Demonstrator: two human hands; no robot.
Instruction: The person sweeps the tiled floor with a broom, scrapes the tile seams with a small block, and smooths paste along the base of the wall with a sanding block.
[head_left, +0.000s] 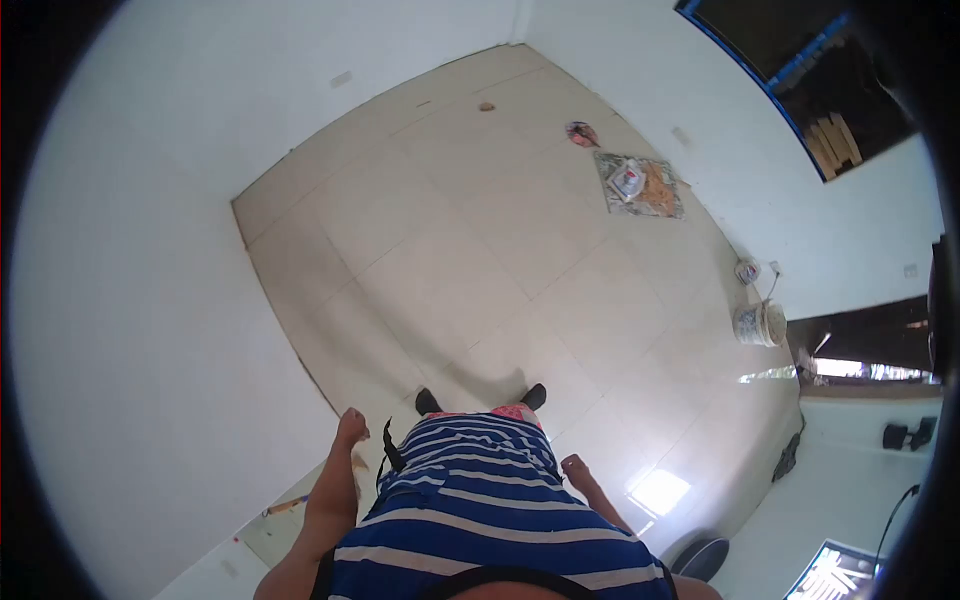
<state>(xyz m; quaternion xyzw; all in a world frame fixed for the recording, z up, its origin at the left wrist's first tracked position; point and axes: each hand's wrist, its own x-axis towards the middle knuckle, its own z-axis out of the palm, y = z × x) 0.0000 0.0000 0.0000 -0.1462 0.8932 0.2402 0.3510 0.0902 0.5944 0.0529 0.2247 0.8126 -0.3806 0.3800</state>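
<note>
My left hand (352, 428) hangs beside my left hip, its fingers curled in and no object visible in it. It is nearest to the white wall on the left and a dark strap (390, 447) hanging at my side. On the other side, my right hand (575, 470) is low by my right hip, fingers bent, with nothing seen in them. Between them is my blue and white striped top (480, 480). My feet in dark footwear (428, 402) stand on the tiled floor (450, 270).
A stained sheet (655, 200) with a white packet (628, 182) lies by the right wall, beside a round colourful item (581, 134). Further along stand a bucket (760, 325) and a small tub (747, 271). A dark round basin (702, 558) is at lower right. A brown object (487, 106) lies near the far corner.
</note>
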